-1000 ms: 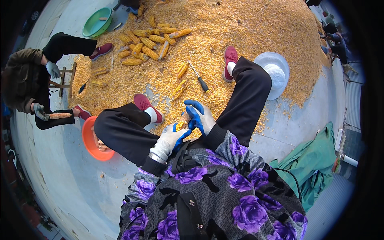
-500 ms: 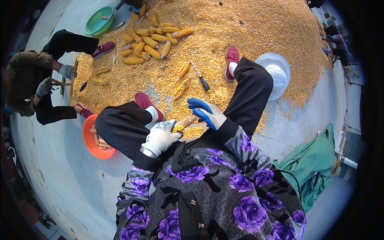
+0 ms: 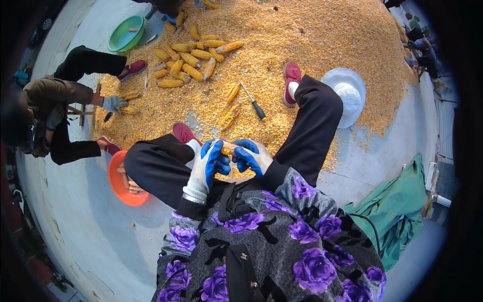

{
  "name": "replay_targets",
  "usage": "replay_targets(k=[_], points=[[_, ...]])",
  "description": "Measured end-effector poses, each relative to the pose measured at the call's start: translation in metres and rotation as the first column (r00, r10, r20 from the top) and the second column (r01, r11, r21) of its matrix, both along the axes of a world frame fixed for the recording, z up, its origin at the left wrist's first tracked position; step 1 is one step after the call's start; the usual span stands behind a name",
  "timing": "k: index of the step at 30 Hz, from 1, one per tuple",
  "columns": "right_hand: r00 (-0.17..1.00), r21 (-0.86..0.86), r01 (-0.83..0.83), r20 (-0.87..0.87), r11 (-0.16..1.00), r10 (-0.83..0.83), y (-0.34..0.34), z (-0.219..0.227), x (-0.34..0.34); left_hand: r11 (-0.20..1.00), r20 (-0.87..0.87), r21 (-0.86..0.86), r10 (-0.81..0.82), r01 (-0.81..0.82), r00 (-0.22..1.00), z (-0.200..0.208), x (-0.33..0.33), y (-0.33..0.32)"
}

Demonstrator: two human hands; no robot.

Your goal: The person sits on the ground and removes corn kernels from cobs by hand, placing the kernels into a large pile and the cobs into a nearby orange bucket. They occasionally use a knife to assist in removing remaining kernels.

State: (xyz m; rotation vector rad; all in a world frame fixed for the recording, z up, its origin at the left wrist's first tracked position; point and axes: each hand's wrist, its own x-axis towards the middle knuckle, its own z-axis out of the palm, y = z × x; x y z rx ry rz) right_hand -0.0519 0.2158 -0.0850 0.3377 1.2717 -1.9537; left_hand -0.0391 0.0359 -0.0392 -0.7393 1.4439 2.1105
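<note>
Gripping a partly stripped corn cob [image 3: 229,148] between them, the gloved left hand [image 3: 210,162] and right hand [image 3: 253,155] are closed about its opposite ends, between the person's knees. Beyond them, on the spread of loose kernels [image 3: 312,45], lie two partly stripped ears [image 3: 230,117] and, just right, a screwdriver [image 3: 257,107]. Farther left sits a pile of yellow ears [image 3: 191,58]. An orange basin [image 3: 121,193] holding cobs stands left of the left knee; a pale hat [image 3: 347,96] lies right of the right leg.

Wide fisheye view downward from the wearer's head.
</note>
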Motion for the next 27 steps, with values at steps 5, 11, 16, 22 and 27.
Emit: replay_targets(k=[5,11,16,22,27], points=[[0.784,0.51,-0.106,-0.485,0.854,0.387,-0.007,0.022,0.002,0.885,-0.039,-0.462,0.036,-0.05,0.999,-0.003,-0.004,0.021],[0.84,0.499,-0.173,-0.376,0.849,0.392,-0.016,0.02,0.006,0.426,-0.235,-0.903,-0.395,-0.05,0.888,-0.031,0.005,0.018],[0.976,0.198,-0.184,-0.083,0.963,0.203,-0.019,0.03,0.006,0.139,-0.272,-0.961,-0.628,-0.239,0.729,-0.051,0.006,0.012],[0.962,-0.116,0.102,0.265,0.988,-0.068,-0.013,0.026,0.008,0.725,-0.452,-0.634,-0.063,-0.27,0.89,-0.057,-0.012,0.015],[0.958,-0.111,0.113,0.277,0.987,-0.078,-0.01,0.014,0.006,0.946,-0.185,-0.298,0.07,-0.124,0.98,-0.033,-0.015,0.025]])
